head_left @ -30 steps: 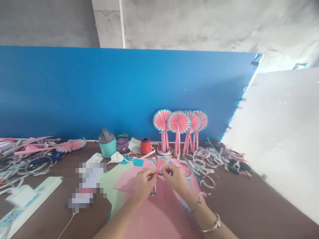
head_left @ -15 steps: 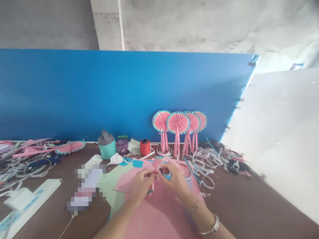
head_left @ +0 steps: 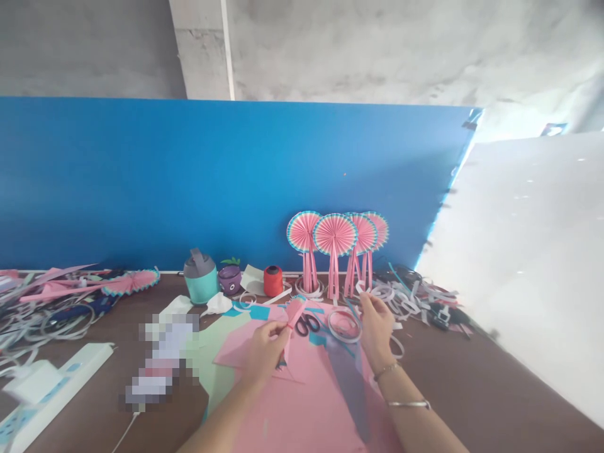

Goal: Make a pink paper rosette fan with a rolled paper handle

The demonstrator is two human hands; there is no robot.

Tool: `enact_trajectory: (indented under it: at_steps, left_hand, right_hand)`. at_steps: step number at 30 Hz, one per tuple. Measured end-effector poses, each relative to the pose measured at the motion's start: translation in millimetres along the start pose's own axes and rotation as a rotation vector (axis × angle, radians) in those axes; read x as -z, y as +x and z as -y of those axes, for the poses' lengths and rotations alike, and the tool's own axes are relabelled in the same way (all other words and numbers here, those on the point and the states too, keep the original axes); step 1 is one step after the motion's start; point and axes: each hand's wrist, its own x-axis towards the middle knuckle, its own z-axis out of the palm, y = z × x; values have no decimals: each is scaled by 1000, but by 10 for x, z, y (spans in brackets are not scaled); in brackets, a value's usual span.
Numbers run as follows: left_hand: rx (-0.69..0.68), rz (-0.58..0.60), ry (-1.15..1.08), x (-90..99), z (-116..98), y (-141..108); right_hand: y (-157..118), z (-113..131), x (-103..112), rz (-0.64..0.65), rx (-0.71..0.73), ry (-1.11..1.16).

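Between thumb and fingers, my left hand (head_left: 271, 346) pinches a folded pink paper piece (head_left: 296, 309) with a blue edge, held upright over the pink sheets (head_left: 302, 402). To the right, my right hand (head_left: 377, 321) is raised beside the pile of white strips, its fingertips together near a white strip; whether it grips that strip is unclear. Black-handled scissors (head_left: 307, 324) lie just right of the folded piece. A roll of pale tape or strip (head_left: 344, 324) rests between the scissors and my right hand.
Several pink pleated fans (head_left: 335, 234) lean against the blue panel. Left of them stand a red thread spool (head_left: 273, 282), a purple pot (head_left: 230, 279) and a teal cup (head_left: 201, 280). A power strip (head_left: 61, 390) lies at left; tangled strips (head_left: 401, 299) at right.
My right hand has left the folded paper and moved right toward the white strips, uncovering the scissors. My left hand still holds the paper.
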Motion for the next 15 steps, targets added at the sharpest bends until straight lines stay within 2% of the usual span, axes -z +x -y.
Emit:
enact_trajectory:
  at_steps: [2, 4, 5, 8, 10, 11, 13, 15]
  left_hand:
    - [-28, -40, -21, 8, 9, 12]
    - [-44, -65, -45, 16, 18, 25]
    - [-43, -66, -64, 20, 21, 32]
    - [-13, -54, -154, 30, 21, 44]
    - [0, -66, -209, 35, 7, 44]
    - [2, -83, -230, 37, -3, 42]
    - [8, -123, -260, 41, -25, 37]
    - [23, -163, -294, 44, -46, 35]
  right_hand:
    - [26, -53, -8, 79, -53, -14]
    - [-44, -90, -65, 257, -51, -82]
    - [-109, -90, -104, 365, -35, -132]
    - [-369, 13, -197, 568, -35, -163]
    - [-548, 129, -218, 888, -166, -174]
    - [-627, 182, -218, 1003, -246, -159]
    - [-757, 246, -214, 1168, -386, -106]
    - [-842, 245, -217, 1260, -448, -52]
